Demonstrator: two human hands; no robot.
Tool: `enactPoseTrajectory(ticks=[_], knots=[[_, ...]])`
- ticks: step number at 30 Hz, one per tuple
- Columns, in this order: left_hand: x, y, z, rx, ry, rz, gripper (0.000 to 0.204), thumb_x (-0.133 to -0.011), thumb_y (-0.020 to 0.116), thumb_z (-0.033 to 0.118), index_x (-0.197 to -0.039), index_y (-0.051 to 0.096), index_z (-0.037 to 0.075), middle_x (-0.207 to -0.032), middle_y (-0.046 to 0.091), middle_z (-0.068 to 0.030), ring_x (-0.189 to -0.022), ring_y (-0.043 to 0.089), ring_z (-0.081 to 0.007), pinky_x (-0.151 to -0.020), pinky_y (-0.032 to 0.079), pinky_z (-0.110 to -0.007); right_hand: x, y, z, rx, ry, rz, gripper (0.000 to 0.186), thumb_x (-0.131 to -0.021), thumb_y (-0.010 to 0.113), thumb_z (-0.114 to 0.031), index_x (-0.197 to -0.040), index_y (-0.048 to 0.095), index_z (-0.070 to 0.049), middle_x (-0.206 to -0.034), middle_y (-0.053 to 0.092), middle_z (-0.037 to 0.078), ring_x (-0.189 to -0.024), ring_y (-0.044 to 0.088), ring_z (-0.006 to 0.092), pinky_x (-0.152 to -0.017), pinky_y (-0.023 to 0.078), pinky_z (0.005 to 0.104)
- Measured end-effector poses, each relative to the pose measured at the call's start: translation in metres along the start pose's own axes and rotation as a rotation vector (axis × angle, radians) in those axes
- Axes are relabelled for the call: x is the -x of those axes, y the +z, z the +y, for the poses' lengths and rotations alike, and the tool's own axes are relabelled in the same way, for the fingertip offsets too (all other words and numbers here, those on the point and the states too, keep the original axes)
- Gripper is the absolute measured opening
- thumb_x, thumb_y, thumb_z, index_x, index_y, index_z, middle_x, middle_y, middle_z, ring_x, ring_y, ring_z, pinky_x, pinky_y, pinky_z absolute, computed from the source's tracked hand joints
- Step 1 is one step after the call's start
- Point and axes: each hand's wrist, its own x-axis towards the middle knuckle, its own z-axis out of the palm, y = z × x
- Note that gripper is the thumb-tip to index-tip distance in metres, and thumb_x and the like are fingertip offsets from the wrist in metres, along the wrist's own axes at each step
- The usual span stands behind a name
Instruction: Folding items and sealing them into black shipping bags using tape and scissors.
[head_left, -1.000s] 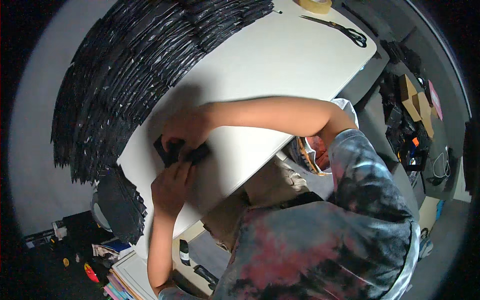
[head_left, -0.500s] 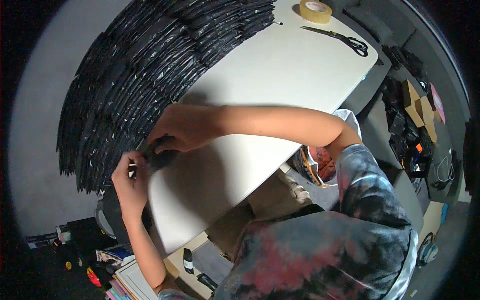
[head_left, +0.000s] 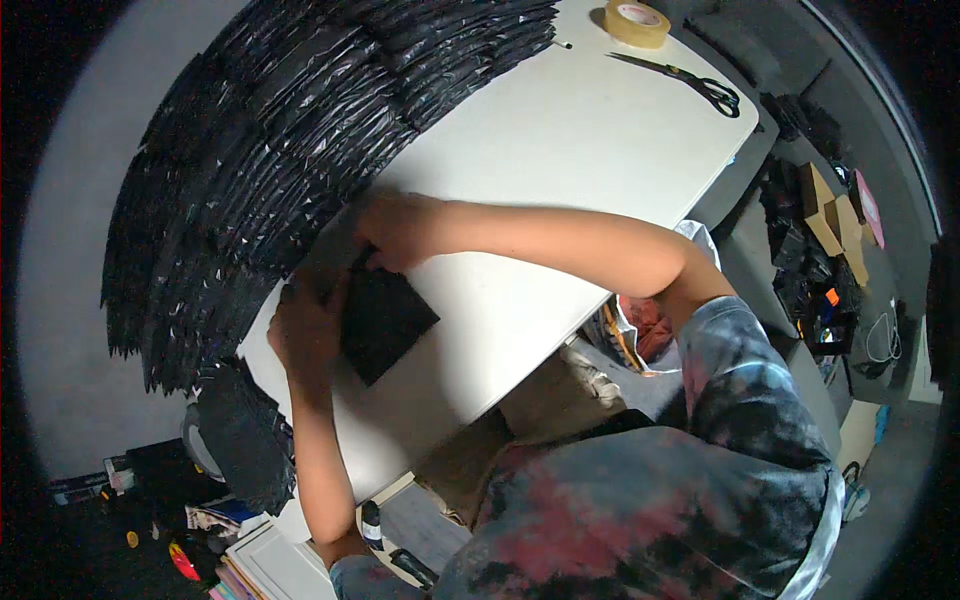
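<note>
Spread wider than half a second ago, our black piece (head_left: 392, 322) shows a square corner on the white table (head_left: 520, 150), toward its left end. Our left hand (head_left: 306, 330) has shifted inward over the table; our right hand (head_left: 404, 228) curls at the piece. We cannot tell whether either grips. Packets (head_left: 320, 120) line the table's far-left edge; scissors (head_left: 688, 76) lie near its far-right corner.

Looks like glossy, creased plastic in the stack (head_left: 300, 130), matt on the sheet (head_left: 392, 322), smooth on the table (head_left: 540, 140).
</note>
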Motion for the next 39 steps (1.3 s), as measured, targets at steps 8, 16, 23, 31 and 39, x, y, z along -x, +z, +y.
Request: enactPoseTrajectory(ticks=[8,16,23,31,39], knots=[[-0.006,0.04,-0.036,0.079,-0.041,0.149,0.078,-0.091,0.064,0.061,-0.134,0.054,-0.003,-0.128,0.059,-0.03,-0.119,0.055,-0.0487,-0.101,0.047,-0.056,0.02,-0.015,-0.006,-0.013,0.076,0.17,0.04,-0.088,0.073,-0.035,-0.119,0.071,-0.011,-0.119,0.07,0.017,-0.106,0.068,0.0367,-0.092,0.054,0.0477],[-0.003,0.043,-0.032,0.084,-0.052,0.145,0.08,-0.091,0.064,0.062,-0.132,0.055,-0.006,-0.131,0.055,-0.0365,-0.126,0.05,-0.0501,-0.111,0.037,-0.057,0.17,-0.18,0.181,0.733,0.679,0.444,0.021,-0.085,0.069,-0.012,-0.105,0.077,-0.009,-0.094,0.075,0.019,-0.088,0.073,0.0356,-0.078,0.058,0.0456],[-0.011,0.044,-0.046,0.179,-0.077,0.121,0.058,-0.099,0.061,0.046,-0.133,0.058,-0.001,-0.126,0.063,-0.0289,-0.117,0.06,-0.0464,-0.103,0.044,-0.054,0.242,-0.2,0.338,0.846,0.725,0.32,0.034,-0.085,0.071,-0.01,-0.119,0.069,-0.003,-0.112,0.071,0.025,-0.11,0.067,0.0382,-0.094,0.052,0.0475],[-0.005,0.031,-0.043,0.192,-0.052,0.174,0.056,-0.103,0.053,0.046,-0.124,0.058,-0.006,-0.127,0.055,-0.0324,-0.12,0.054,-0.0463,-0.103,0.041,-0.056,0.244,-0.214,0.306,0.491,0.85,0.404,0.036,-0.086,0.074,-0.026,-0.115,0.072,-0.004,-0.104,0.075,0.018,-0.097,0.073,0.0343,-0.084,0.056,0.0417],[0.019,-0.018,-0.015,0.66,-0.157,0.062,0.046,-0.107,0.046,0.038,-0.115,0.062,-0.004,-0.1,0.065,-0.0271,-0.094,0.065,-0.0401,-0.085,0.049,-0.048,0.268,-0.189,0.111,-0.295,0.475,0.824,0.043,-0.09,0.08,-0.02,-0.117,0.068,0.01,-0.102,0.076,0.013,-0.092,0.071,0.0138,-0.08,0.057,0.0304]])
